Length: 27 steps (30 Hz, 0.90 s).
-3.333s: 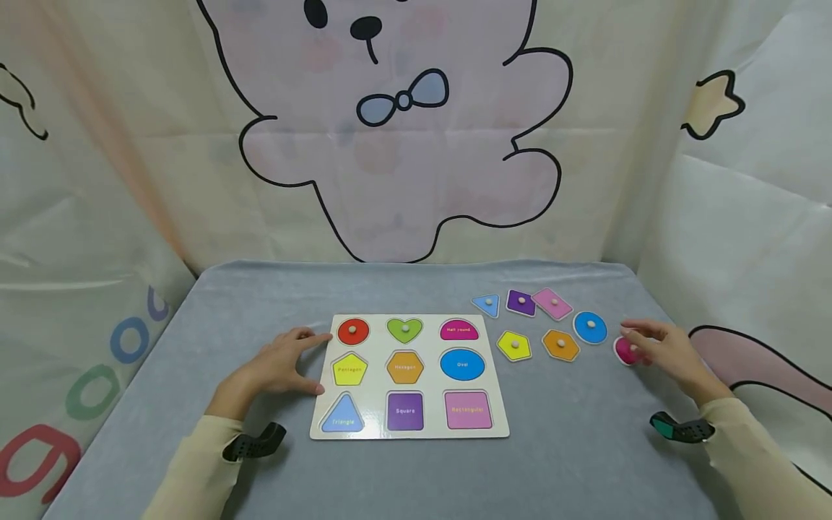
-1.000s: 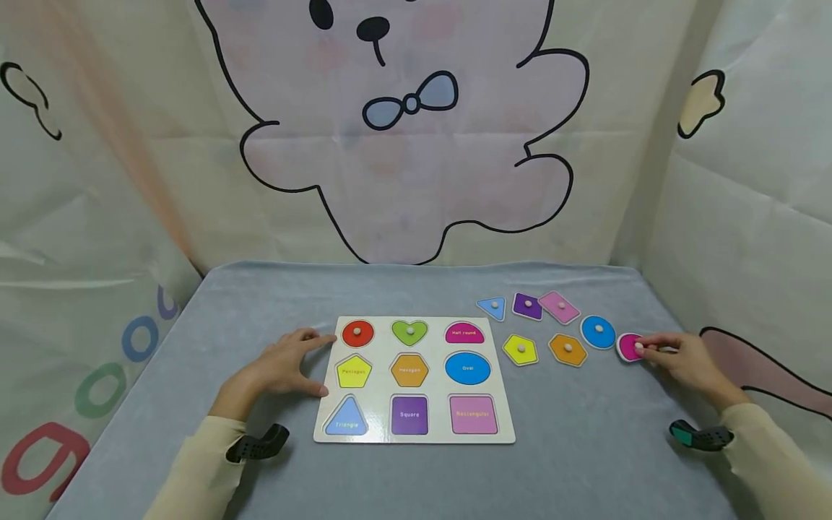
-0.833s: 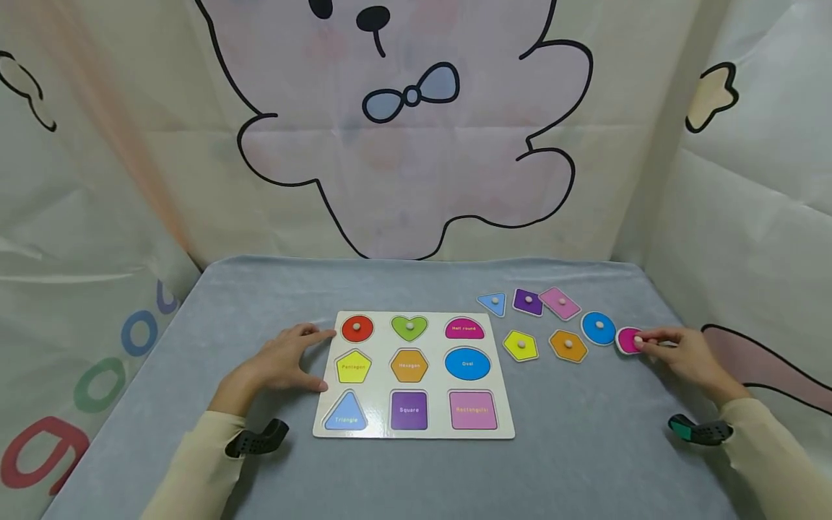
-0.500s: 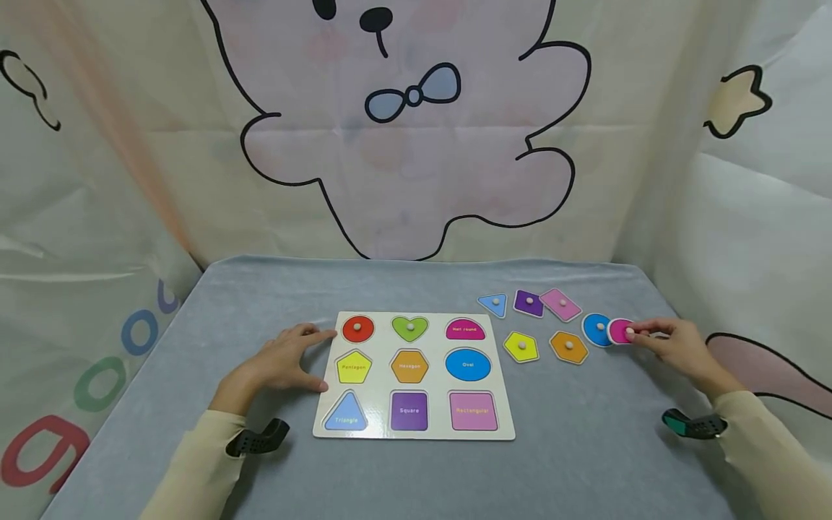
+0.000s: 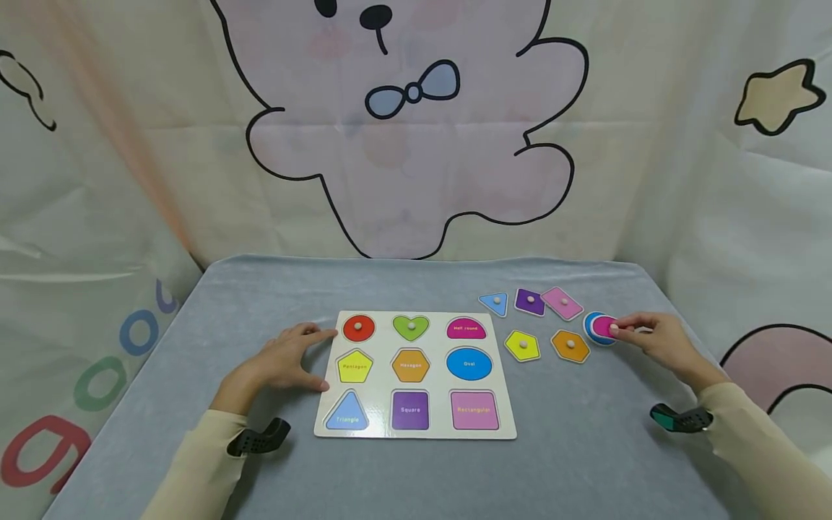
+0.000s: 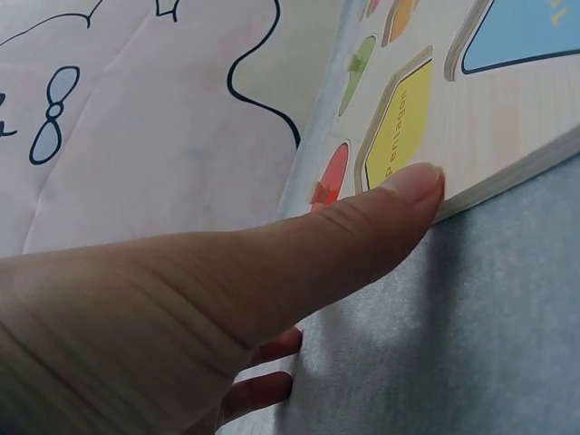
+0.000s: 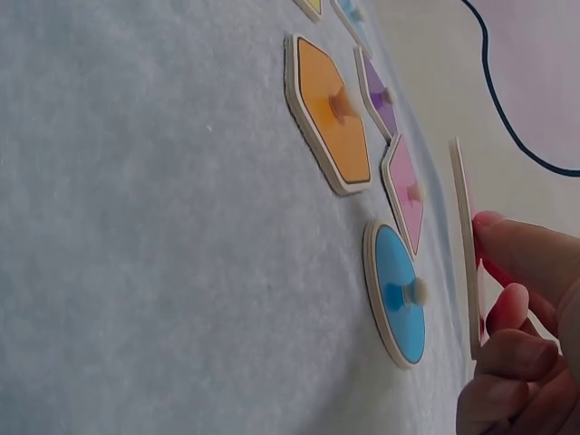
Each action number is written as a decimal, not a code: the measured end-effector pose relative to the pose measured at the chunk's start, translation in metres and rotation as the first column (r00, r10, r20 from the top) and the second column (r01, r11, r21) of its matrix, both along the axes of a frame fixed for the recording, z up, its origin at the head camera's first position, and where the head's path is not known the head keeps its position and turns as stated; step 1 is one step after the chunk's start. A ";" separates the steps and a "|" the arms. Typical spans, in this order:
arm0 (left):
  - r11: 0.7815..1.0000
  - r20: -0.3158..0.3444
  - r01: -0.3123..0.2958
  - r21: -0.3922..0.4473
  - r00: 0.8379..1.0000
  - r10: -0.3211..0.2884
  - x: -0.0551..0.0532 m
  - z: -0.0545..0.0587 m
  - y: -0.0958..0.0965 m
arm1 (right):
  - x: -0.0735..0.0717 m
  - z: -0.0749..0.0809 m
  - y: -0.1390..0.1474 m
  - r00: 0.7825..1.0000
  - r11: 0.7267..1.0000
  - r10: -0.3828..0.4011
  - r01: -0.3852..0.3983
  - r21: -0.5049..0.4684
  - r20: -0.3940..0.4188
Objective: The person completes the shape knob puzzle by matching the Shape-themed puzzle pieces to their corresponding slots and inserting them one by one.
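Note:
My left hand [image 5: 276, 365] rests at the left edge of a white shape puzzle board [image 5: 380, 404], index finger and thumb spread along it. In the left wrist view the thumb [image 6: 362, 217] lies on the board's edge near the yellow pentagon recess. My right hand [image 5: 666, 350] pinches a magenta half-round puzzle piece [image 5: 601, 327] between thumb and fingertips. In the right wrist view that piece [image 7: 467, 263] is seen edge-on, lifted off the cloth; in the head view it overlaps the blue oval piece [image 7: 390, 299]. A red circle [image 5: 359, 328] and green heart [image 5: 411, 328] sit in the board.
Right of the board lie loose knobbed pieces: a yellow pentagon [image 5: 523, 346], an orange hexagon [image 5: 570, 347], a blue triangle [image 5: 495, 303], a purple square [image 5: 529, 302] and a pink rectangle [image 5: 562, 303]. Grey cloth [image 5: 416, 480] covers the table; printed curtains stand behind.
The right hand has pinched the magenta half-round piece, lifted it and carried it left over the blue oval. My left hand stays at the board's edge.

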State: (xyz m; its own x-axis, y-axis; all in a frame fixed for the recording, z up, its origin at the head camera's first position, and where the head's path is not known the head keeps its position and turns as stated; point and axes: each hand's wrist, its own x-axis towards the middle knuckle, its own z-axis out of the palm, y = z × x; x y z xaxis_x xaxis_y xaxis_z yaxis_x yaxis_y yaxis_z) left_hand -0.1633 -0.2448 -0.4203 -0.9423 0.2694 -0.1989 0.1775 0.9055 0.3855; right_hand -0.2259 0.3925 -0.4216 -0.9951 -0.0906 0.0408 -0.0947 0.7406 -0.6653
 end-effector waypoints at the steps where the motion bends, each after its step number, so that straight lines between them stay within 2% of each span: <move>1: 1.000 0.000 0.002 -0.002 1.000 -0.002 0.000 0.000 0.000 | 0.000 0.000 -0.002 1.000 1.000 0.003 -0.003 0.007 -0.004; 11: 1.000 0.000 -0.013 -0.004 1.000 0.013 -0.005 -0.002 -0.001 | -0.005 0.006 -0.023 0.999 0.998 0.046 -0.046 0.036 0.008; 27: 1.000 -0.002 -0.007 -0.005 1.000 0.007 -0.003 -0.001 0.000 | -0.008 0.008 -0.052 0.993 0.994 0.108 -0.109 -0.024 -0.044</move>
